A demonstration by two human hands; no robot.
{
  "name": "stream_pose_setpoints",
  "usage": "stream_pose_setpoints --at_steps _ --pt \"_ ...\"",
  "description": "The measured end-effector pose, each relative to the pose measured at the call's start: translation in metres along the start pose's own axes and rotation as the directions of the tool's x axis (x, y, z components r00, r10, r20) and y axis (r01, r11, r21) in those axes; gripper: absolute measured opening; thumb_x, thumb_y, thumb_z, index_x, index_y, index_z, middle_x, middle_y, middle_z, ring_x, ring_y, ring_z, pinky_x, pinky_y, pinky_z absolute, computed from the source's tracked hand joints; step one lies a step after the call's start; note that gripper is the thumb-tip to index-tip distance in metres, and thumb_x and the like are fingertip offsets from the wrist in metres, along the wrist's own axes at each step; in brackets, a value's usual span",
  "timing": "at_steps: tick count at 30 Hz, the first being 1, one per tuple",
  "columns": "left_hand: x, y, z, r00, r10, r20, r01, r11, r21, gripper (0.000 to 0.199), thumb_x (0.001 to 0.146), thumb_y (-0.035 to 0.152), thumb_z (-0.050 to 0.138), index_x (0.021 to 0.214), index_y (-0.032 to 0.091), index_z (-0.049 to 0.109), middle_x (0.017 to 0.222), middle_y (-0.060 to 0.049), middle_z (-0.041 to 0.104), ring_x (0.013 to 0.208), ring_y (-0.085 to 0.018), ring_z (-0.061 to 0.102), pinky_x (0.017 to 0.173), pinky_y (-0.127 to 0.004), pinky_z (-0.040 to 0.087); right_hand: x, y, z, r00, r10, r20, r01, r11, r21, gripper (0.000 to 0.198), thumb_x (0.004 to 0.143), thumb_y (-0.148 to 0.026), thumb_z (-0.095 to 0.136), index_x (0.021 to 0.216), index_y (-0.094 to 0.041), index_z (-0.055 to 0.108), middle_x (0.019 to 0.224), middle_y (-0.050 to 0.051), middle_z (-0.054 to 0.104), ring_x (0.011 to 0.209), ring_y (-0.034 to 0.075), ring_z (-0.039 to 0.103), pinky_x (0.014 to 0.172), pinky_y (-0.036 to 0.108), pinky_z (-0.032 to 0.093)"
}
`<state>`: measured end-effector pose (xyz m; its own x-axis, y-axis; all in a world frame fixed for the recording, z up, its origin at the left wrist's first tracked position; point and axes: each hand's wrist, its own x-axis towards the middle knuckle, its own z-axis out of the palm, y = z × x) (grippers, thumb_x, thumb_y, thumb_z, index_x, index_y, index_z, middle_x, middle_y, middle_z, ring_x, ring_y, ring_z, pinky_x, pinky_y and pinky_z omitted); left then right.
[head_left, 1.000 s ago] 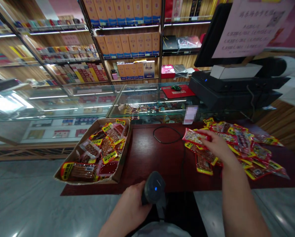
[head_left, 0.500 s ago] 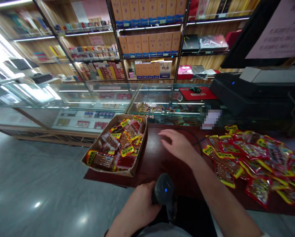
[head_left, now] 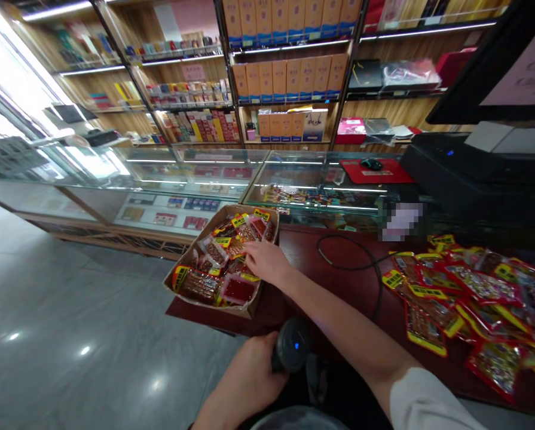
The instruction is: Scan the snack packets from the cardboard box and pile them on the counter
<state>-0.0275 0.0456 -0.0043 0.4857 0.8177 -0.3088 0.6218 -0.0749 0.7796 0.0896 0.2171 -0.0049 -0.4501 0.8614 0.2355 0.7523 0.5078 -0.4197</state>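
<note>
My left hand (head_left: 253, 373) is wrapped round the handle of a dark barcode scanner (head_left: 292, 345), held upright near my body with a small blue light showing on its head. My right hand (head_left: 267, 261) reaches over the right side of an open cardboard box (head_left: 244, 310) full of snack packets. Its bent fingers are closed on a brown snack packet (head_left: 235, 247) among the others; the fingertips are partly hidden. Flat in the box lie more packets, such as a dark red one (head_left: 239, 289), many with yellow labels.
A heap of similar packets (head_left: 468, 292) covers the right of the dark red table (head_left: 303, 245). A black cable (head_left: 339, 267) loops between box and heap. Behind stand a glass display counter (head_left: 195, 173), a mouse (head_left: 372, 163) on a red mat, a monitor (head_left: 509, 65) and stocked shelves.
My right hand has moved left from above the table into the box, onto the packets. My left hand still holds the scanner. The view has shifted slightly.
</note>
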Motion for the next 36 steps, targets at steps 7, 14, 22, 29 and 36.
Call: stream_pose_setpoints --at_steps 7,14,22,29,36 --pt "0.011 0.018 0.000 0.994 0.112 -0.009 -0.113 0.990 -0.079 0.034 0.070 0.002 0.054 0.095 0.019 0.072 0.090 -0.001 0.079 0.081 -0.020 0.071 0.071 -0.024 0.048 -0.111 0.058 -0.050 0.740 0.616 -0.271 -0.193 0.580 0.791 0.035 0.093 -0.059 0.058 0.097 -0.024 0.065 0.089 0.002 0.077 0.074 0.020 0.072 0.059 0.028 0.059" --pt "0.024 0.024 0.012 0.989 0.131 -0.074 -0.141 0.977 -0.157 0.026 0.077 0.005 0.056 0.094 0.015 0.073 0.089 -0.002 0.077 0.083 -0.020 0.067 0.075 -0.025 0.050 -0.226 0.116 -0.022 0.419 0.888 -0.189 -0.248 0.312 0.917 0.046 0.079 -0.069 0.069 0.091 -0.025 0.061 0.088 0.002 0.073 0.074 0.022 0.070 0.054 0.032 0.061" --pt "0.039 0.028 0.028 0.982 0.018 -0.190 -0.049 0.985 -0.162 0.012 0.081 0.019 0.060 0.086 0.015 0.071 0.075 -0.003 0.072 0.069 -0.019 0.063 0.068 -0.027 0.049 -0.233 0.126 0.002 0.405 0.904 -0.139 -0.244 0.253 0.936 0.044 0.075 -0.061 0.073 0.095 -0.025 0.059 0.084 0.001 0.073 0.075 0.024 0.072 0.056 0.034 0.063" --pt "0.047 0.015 0.039 0.974 -0.170 -0.148 0.113 0.937 -0.331 0.016 0.080 0.033 0.063 0.076 0.018 0.061 0.053 0.002 0.058 0.046 -0.015 0.054 0.049 -0.024 0.043 -0.234 0.123 0.007 0.432 0.862 -0.264 -0.322 0.422 0.848 0.055 0.077 -0.048 0.073 0.122 -0.022 0.054 0.096 0.008 0.078 0.083 0.025 0.076 0.071 0.037 0.063" --pt "0.046 0.011 0.042 0.975 -0.190 -0.115 0.131 0.909 -0.397 0.021 0.077 0.036 0.067 0.078 0.015 0.062 0.057 0.000 0.061 0.046 -0.014 0.057 0.046 -0.023 0.044 -0.237 0.117 0.007 0.427 0.832 -0.354 -0.314 0.504 0.804 0.053 0.083 -0.041 0.067 0.130 -0.020 0.053 0.098 0.009 0.077 0.087 0.023 0.077 0.079 0.036 0.061"
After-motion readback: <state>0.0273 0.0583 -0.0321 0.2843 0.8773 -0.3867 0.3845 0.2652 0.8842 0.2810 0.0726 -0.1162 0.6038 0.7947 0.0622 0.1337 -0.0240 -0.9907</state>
